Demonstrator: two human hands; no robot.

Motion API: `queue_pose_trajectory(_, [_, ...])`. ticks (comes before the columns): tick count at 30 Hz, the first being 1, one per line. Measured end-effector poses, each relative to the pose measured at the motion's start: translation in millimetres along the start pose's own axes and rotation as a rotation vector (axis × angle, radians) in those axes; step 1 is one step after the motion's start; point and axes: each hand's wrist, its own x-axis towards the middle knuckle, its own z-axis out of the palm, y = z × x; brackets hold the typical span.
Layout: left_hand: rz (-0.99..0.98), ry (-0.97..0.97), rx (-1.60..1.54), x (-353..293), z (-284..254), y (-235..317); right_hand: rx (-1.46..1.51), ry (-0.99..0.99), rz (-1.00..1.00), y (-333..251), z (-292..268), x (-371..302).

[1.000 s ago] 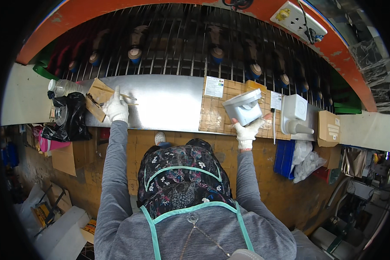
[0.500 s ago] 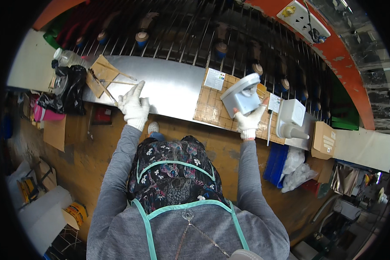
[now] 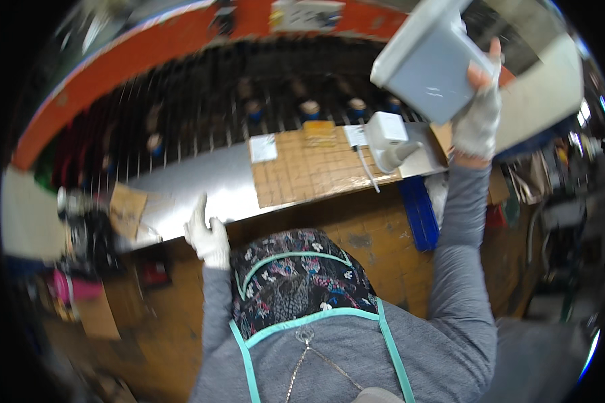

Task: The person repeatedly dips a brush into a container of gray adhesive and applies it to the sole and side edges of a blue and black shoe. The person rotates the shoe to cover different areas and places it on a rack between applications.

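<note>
Right hand [image 3: 478,117], in a white fingerless-tipped glove, closed on a grey-white box [image 3: 433,70]; bare fingertips [image 3: 478,75] lie against its near right side. Box tilted, held clear of the bench, at upper right of the view, in front of part of the dark rack [image 3: 202,94]; its top runs out of frame. Left hand [image 3: 208,236], also gloved, grips nothing visible: index finger extended, thumb apart, the other fingers' curl partly unclear from blur. It sits at the front edge of the metal sheet [image 3: 215,178], near the wooden piece [image 3: 126,205]; contact with the sheet cannot be told. On the bench: brown mat [image 3: 309,168] right of the bare metal, with a white label [image 3: 263,148] on its left corner and a yellow block [image 3: 319,132] at its back edge. White unit with a cone [image 3: 388,134] stands at the mat's right end, a pale cable [image 3: 368,169] just beside it. Black bag [image 3: 91,242] at far left; blue bin [image 3: 420,218] below the bench's right end.
</note>
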Motion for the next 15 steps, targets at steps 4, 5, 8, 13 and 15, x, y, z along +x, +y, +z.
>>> queue_pose_trajectory(4, [0.065, -0.090, -0.225, 3.0, 23.1, 9.6, -0.165, 0.130, -0.557, -107.1, -16.7, 59.4])
queue_pose_trajectory(5, [0.051, -0.126, -0.256, 4.3, 29.9, 15.2, -0.270, 0.088, -0.802, -132.7, -21.5, 76.8])
queue_pose_trajectory(8, [0.119, -0.182, -0.264, 9.6, 46.0, 32.8, -0.228, -0.210, -0.549, -192.9, -38.7, 107.5])
queue_pose_trajectory(13, [0.270, -0.100, -0.299, 16.9, 77.1, 64.6, -0.282, -0.073, -0.436, -236.0, -53.4, 140.7])
queue_pose_trajectory(15, [0.264, -0.124, -0.314, 17.4, 83.6, 71.1, -0.291, -0.073, -0.406, -225.5, -55.8, 130.4])
